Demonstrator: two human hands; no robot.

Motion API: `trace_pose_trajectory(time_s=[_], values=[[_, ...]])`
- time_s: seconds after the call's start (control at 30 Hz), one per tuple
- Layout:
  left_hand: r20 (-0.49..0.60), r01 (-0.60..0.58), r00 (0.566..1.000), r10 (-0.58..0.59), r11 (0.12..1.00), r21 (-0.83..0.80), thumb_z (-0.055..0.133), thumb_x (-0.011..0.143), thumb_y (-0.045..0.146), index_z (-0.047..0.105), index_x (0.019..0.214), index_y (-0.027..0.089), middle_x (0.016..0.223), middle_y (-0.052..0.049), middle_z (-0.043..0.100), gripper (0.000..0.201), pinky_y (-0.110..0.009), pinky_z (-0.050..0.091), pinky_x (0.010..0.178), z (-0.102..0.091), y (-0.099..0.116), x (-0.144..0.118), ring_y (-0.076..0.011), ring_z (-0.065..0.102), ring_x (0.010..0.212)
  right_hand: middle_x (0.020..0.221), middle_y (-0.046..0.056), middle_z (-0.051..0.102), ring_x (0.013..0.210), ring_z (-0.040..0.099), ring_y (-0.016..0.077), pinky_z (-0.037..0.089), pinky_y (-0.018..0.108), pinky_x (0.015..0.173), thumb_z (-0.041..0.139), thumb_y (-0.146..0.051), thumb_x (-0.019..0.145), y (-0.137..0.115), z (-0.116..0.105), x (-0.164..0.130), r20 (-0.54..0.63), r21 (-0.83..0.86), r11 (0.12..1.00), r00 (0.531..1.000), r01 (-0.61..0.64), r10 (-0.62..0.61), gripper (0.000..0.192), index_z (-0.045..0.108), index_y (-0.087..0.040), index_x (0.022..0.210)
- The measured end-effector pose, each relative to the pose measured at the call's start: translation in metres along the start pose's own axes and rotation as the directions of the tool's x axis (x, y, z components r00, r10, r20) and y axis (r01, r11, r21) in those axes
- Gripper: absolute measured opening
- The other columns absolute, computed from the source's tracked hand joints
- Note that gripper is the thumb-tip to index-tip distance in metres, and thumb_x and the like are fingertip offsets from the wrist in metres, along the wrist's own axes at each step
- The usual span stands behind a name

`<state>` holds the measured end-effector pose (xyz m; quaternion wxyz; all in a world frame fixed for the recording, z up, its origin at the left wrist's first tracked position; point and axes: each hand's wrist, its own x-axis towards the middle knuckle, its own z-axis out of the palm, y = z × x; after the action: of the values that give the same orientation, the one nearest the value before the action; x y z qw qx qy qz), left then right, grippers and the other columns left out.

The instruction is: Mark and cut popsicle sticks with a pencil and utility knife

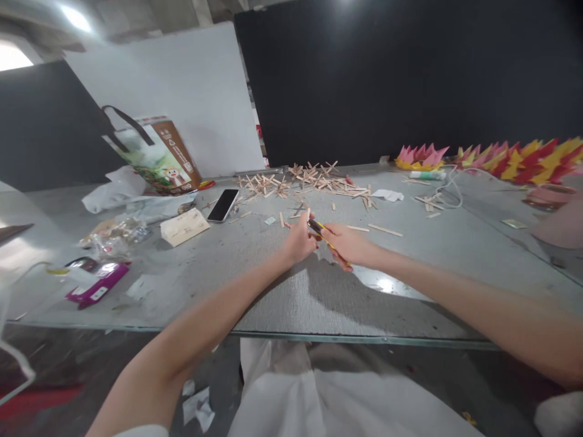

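Note:
In the head view, my right hand point(348, 244) is wrapped round pliers point(314, 226) with a dark head and yellow-and-black handles. My left hand point(299, 240) pinches a short wooden craft stick point(308, 213), whose pale tip pokes up above the fingers. The jaws of the pliers are right beside that stick; whether they touch it I cannot tell. Just beyond my hands lies a heap of wooden sticks point(319, 179), many crossed into star shapes. Loose sticks point(385, 230) lie flat to the right of my hands.
On the left are a smartphone point(223, 205), a cream box point(184, 227), a printed shopping bag point(157, 155) and a purple packet point(98, 284). At right, folded paper pieces point(523, 161) line the back, near a glue stick point(427, 175) and a white cable point(450, 193). Dark panels stand behind the table.

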<state>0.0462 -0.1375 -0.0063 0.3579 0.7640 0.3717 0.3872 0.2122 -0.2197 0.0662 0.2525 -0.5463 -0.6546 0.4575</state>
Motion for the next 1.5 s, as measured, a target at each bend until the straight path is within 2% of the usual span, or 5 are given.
trace_pose_trajectory(time_s=[0.37,0.7,1.0,1.27,1.5], values=[[-0.074,-0.025,0.996,0.046,0.966,0.257,0.057,0.074,-0.004,0.050,0.124,0.019,0.088,0.000,0.071,0.056,-0.031,0.055,0.069,0.004,0.004,0.001,-0.0146,0.066,0.063,0.051,-0.007,0.041,0.035,0.037,0.0102,0.027,0.021,0.032,0.050,-0.032,0.110,-0.019,-0.041,0.004,0.156,0.049,0.993,0.983,-0.106,0.098,0.022,0.051,-0.023,0.090],[-0.015,-0.003,1.000,0.004,0.998,0.059,0.062,0.073,0.004,0.048,0.126,0.022,0.067,0.008,0.065,0.058,-0.027,0.054,0.060,-0.001,-0.003,0.002,-0.0167,0.071,0.059,0.046,-0.009,0.044,0.030,0.045,0.0118,0.031,0.020,0.031,0.033,-0.025,0.115,-0.002,0.005,-0.004,-0.028,-0.035,0.999,1.000,-0.002,0.001,0.026,0.040,-0.025,0.091],[-0.104,-0.049,0.992,0.074,0.973,0.226,0.061,0.073,0.004,0.051,0.123,0.022,0.083,0.001,0.069,0.053,-0.029,0.052,0.064,0.005,0.000,0.001,-0.0129,0.060,0.057,0.050,-0.007,0.040,0.034,0.035,0.0093,0.026,0.021,0.030,0.047,-0.026,0.110,-0.025,-0.040,0.000,0.156,0.069,0.991,0.982,-0.116,0.104,0.022,0.049,-0.022,0.088],[-0.080,-0.005,0.997,0.019,0.984,0.180,0.063,0.075,0.003,0.050,0.126,0.021,0.077,0.003,0.065,0.055,-0.030,0.052,0.066,-0.010,0.003,0.005,-0.0167,0.065,0.063,0.048,-0.009,0.043,0.031,0.045,0.0105,0.029,0.018,0.030,0.037,-0.033,0.116,0.003,0.007,0.005,-0.069,0.056,0.997,0.997,0.048,-0.044,0.025,0.042,-0.025,0.093],[-0.031,-0.040,0.999,0.043,0.996,0.075,0.066,0.076,0.007,0.046,0.123,0.021,0.093,0.000,0.071,0.053,-0.028,0.052,0.060,-0.003,0.004,0.004,-0.0125,0.063,0.057,0.050,-0.007,0.042,0.032,0.036,0.0093,0.025,0.020,0.029,0.046,-0.029,0.111,-0.020,-0.029,0.003,0.102,0.072,0.996,0.994,-0.056,0.048,0.025,0.047,-0.023,0.088]])
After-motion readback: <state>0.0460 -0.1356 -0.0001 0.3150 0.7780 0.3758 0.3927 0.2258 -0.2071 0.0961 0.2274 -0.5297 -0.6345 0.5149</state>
